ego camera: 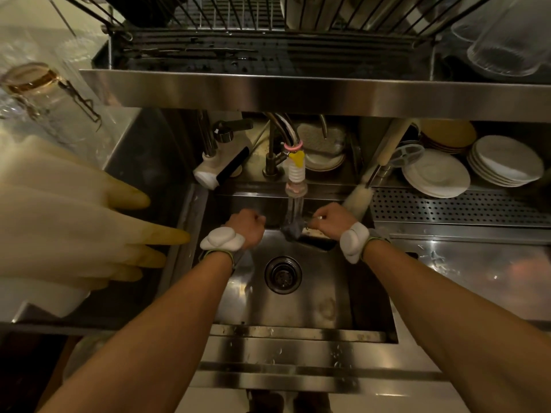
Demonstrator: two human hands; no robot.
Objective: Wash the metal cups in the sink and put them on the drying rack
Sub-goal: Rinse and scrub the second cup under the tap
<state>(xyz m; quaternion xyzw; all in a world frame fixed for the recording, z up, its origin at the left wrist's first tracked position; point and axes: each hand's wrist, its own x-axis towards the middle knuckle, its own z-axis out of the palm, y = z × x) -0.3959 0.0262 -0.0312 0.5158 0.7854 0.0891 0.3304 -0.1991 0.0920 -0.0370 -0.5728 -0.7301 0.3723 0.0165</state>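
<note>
1. Centre of frame: right hand (328,219), fingers curled, pinching a dark grey scrubbing cloth (293,229) under the water stream (293,207) from the white ribbed tap nozzle (296,171).
2. The left hand (247,223) is fisted just left of the stream, with nothing visible in it.
3. No metal cups plainly show in the stainless steel sink (298,308); I cannot tell where they are.
4. Likely step: soak the cloth through and keep it over the basin before taking up a cup.
5. Dark wire drying rack (268,40) along the top edge. Perforated steel counter (447,207) at right, with stacked white plates (435,174) behind it. Pale rubber gloves (74,219) at left. Dim, warm light.
</note>
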